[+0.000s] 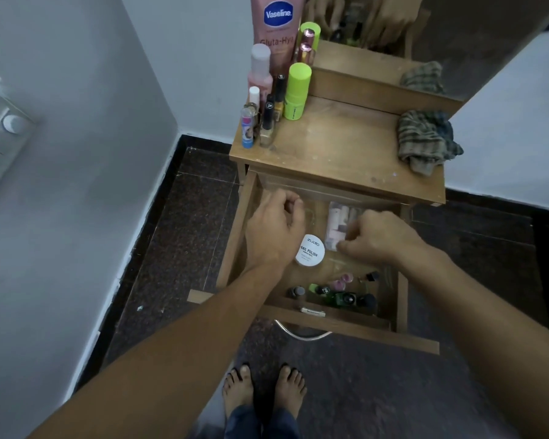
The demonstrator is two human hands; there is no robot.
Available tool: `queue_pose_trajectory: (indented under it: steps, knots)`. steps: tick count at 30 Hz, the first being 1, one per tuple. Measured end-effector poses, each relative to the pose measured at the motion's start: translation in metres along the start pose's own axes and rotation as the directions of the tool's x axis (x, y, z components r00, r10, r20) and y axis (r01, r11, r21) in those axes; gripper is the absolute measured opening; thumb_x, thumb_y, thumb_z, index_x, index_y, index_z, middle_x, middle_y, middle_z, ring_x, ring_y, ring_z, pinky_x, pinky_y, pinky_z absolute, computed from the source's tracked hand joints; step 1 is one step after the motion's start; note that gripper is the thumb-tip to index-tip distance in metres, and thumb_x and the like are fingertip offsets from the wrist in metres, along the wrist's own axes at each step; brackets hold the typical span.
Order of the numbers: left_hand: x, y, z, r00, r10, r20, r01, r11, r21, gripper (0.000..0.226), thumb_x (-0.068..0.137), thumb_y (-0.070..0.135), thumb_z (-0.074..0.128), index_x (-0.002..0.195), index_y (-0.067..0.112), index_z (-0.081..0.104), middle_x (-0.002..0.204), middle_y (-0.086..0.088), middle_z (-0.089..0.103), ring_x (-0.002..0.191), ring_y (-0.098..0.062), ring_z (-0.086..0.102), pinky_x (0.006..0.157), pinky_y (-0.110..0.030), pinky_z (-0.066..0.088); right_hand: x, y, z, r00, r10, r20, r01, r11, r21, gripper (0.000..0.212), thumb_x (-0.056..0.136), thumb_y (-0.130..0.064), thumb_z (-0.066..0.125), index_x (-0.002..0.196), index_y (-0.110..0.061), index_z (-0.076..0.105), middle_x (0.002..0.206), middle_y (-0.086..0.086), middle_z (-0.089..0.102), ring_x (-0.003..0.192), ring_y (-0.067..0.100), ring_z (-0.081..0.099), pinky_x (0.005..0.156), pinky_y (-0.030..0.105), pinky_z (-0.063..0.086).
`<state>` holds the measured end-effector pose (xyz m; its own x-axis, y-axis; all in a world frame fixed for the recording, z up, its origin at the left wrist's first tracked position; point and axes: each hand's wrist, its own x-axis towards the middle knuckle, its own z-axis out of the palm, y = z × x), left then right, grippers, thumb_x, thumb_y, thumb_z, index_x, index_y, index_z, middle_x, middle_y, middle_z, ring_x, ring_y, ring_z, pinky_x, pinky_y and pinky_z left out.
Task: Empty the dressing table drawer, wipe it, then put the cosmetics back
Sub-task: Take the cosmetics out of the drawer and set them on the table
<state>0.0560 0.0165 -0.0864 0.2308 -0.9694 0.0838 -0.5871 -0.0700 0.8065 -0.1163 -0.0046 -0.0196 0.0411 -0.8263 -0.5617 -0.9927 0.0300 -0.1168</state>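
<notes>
While both hands are down in the open wooden drawer [362, 332], the risk lies mostly in what the fingers have and have not got hold of. The right hand [374, 239] curls fingers and thumb onto the near end of a clear plastic pouch of pale pink tubes [338, 220] at the drawer's back right, seemingly pinching it. A pinch on slack film alone could let the pouch sag and spill as it lifts. The left hand [276, 229] hovers at the back left with fingers curled inward, and I cannot tell whether it grips anything (a transparent tray may lie under it, but blur hides its edges). Between the hands sits a white round nail-polish jar [311, 250], which either wrist could knock. Small green, pink and dark glass bottles [339, 294] lie loose along the drawer's front wall, apt to roll if the drawer is jolted. On the brown dressing-table top [346, 147], tall bottles and tubes [279, 90] crowd the back left corner, so a careless set-down could topple them. A checked cloth [425, 141] lies at right.
</notes>
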Motion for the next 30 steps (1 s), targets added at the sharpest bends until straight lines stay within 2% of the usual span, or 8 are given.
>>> queue_pose_trajectory:
  steps: [7,10,14,16,20,25,28,30]
  knots:
    - [-0.010,0.010,0.002,1.000,-0.017,0.023,0.017,0.999,0.029,0.013,0.101,0.032,0.053,0.088,0.032,0.053,0.085,0.016,0.055,0.071,-0.008,0.054,0.059,-0.018,0.032,-0.004,0.006,0.020,0.991,0.095,0.098,-0.093,0.995,-0.024,0.037,0.079,-0.048,0.076,0.095,-0.016,0.067,0.091,0.003,0.062,0.085,0.021,0.063,0.071,0.032,0.054]
    - [-0.012,0.012,0.004,1.000,-0.018,0.018,0.018,0.999,0.029,0.012,0.101,0.032,0.053,0.089,0.030,0.055,0.082,0.018,0.052,0.075,-0.010,0.056,0.065,-0.024,0.036,0.000,0.004,0.025,0.985,0.099,0.139,-0.105,0.994,0.031,0.030,0.076,-0.045,0.078,0.086,-0.017,0.075,0.083,0.002,0.073,0.077,0.016,0.070,0.071,0.031,0.059]
    - [-0.012,0.011,0.005,0.999,-0.029,-0.031,0.028,0.999,-0.020,0.013,0.101,0.031,0.054,0.092,0.024,0.061,0.086,0.016,0.056,0.071,-0.010,0.054,0.065,-0.027,0.039,-0.001,0.003,0.027,0.985,0.094,0.146,-0.100,0.994,0.035,0.019,0.079,-0.038,0.080,0.081,-0.018,0.080,0.068,-0.004,0.072,0.060,0.005,0.064,0.052,0.021,0.046]
    - [-0.011,0.010,0.004,0.999,-0.035,-0.041,0.035,0.999,-0.021,0.013,0.101,0.032,0.054,0.094,0.024,0.061,0.088,0.015,0.056,0.070,-0.009,0.054,0.065,-0.027,0.038,-0.002,0.003,0.026,0.986,0.099,0.135,-0.104,0.994,0.031,0.016,0.079,-0.033,0.081,0.080,-0.018,0.080,0.065,-0.004,0.073,0.057,0.005,0.065,0.051,0.021,0.048]
    - [-0.014,0.009,0.000,0.999,-0.004,-0.047,0.004,1.000,-0.004,0.013,0.102,0.034,0.052,0.096,0.025,0.060,0.089,0.016,0.056,0.066,-0.004,0.050,0.063,-0.024,0.036,-0.004,0.000,0.015,0.995,0.094,0.031,-0.095,0.995,0.025,0.019,0.074,-0.029,0.084,0.086,-0.016,0.078,0.072,0.000,0.073,0.068,0.013,0.070,0.071,0.032,0.062]
    - [-0.018,0.009,-0.005,0.994,0.105,-0.037,-0.105,0.994,-0.003,0.016,0.096,0.035,0.060,0.108,0.026,0.064,0.097,0.015,0.061,0.066,-0.004,0.048,0.065,-0.022,0.043,-0.007,-0.019,-0.032,0.982,0.023,-0.186,-0.015,0.999,0.043,0.023,0.071,-0.039,0.084,0.080,-0.019,0.077,0.085,0.003,0.072,0.081,0.021,0.067,0.069,0.035,0.059]
    - [-0.014,0.016,-0.007,0.977,0.184,-0.109,-0.186,0.983,-0.004,0.034,0.091,0.038,0.064,0.119,0.020,0.068,0.102,0.009,0.064,0.069,-0.003,0.047,0.066,-0.019,0.044,-0.011,-0.044,-0.066,0.952,-0.036,-0.305,0.043,0.999,0.017,0.024,0.066,-0.041,0.085,0.076,-0.020,0.077,0.080,0.002,0.072,0.081,0.022,0.066,0.067,0.033,0.057]
    - [-0.005,0.022,-0.008,0.970,0.172,-0.173,-0.181,0.983,-0.035,0.037,0.090,0.037,0.068,0.121,0.017,0.068,0.104,0.006,0.065,0.071,-0.003,0.050,0.067,-0.015,0.043,-0.010,-0.061,-0.084,0.919,-0.093,-0.382,0.099,0.995,-0.003,0.022,0.065,-0.039,0.084,0.076,-0.021,0.076,0.081,0.002,0.072,0.082,0.025,0.067,0.070,0.034,0.057]
